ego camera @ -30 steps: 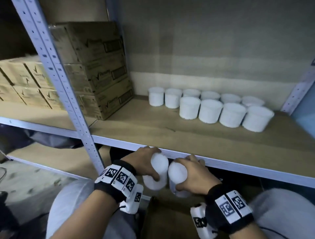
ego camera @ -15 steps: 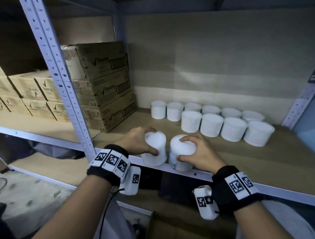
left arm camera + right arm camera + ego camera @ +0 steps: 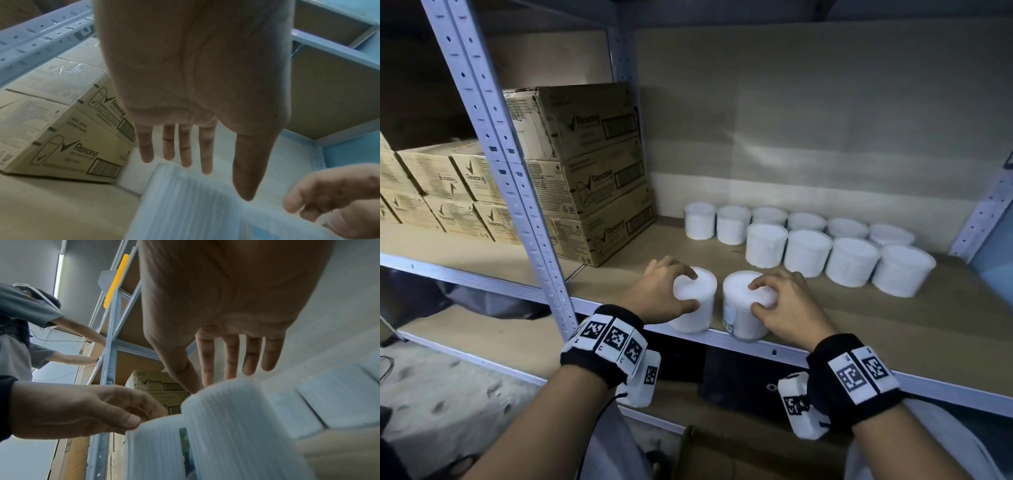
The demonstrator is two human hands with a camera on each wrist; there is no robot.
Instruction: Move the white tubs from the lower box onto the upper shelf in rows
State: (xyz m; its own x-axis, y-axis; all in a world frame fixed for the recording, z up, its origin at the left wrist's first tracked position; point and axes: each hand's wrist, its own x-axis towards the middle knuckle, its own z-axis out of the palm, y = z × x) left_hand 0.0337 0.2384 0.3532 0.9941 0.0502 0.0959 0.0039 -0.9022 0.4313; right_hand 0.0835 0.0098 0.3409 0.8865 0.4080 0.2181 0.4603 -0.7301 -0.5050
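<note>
Two white ribbed tubs stand side by side at the front edge of the upper shelf (image 3: 859, 329). My left hand (image 3: 694, 289) grips the left tub (image 3: 698, 317) from above, fingers over its lid and thumb on its side. My right hand (image 3: 753, 298) holds the right tub (image 3: 738, 323) the same way. The left wrist view shows my left hand (image 3: 226, 185) over its tub (image 3: 185, 206). In the right wrist view my right hand (image 3: 200, 387) reaches over its tub (image 3: 236, 426). Two rows of white tubs (image 3: 808, 253) stand at the shelf's back right.
Stacked Rexona cartons (image 3: 599, 178) fill the shelf's left side behind a perforated metal upright (image 3: 517, 192). An open cardboard box (image 3: 722, 455) sits low, under the shelf rail (image 3: 791, 356). Another person (image 3: 20, 321) works at the racking to the left.
Both hands rose from below the shelf rail with a tub each and brought them forward onto the shelf's front edge.
</note>
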